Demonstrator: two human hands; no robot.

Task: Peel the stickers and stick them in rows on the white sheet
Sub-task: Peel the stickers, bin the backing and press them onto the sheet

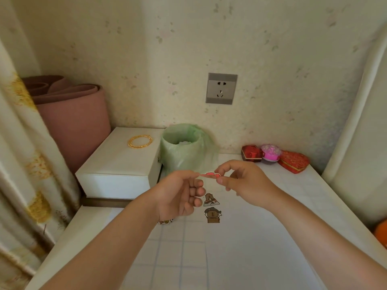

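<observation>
Between my two hands, held above the table, is a small red sticker (211, 175) on its backing. My left hand (180, 194) pinches its left end with fingers curled. My right hand (240, 181) pinches its right end between thumb and forefinger. Below them the white sheet (240, 248) lies flat on the tiled tabletop. Two brown bear stickers (211, 200) (213, 215) are stuck on it, one below the other. A few more stickers (166, 221) peek out from under my left wrist.
A small bin lined with a green bag (184, 147) stands just behind my hands. A white box (121, 164) with gold bangles (139, 141) sits at the left. Red heart boxes (293, 161) and a pink ball (270, 152) lie at the back right.
</observation>
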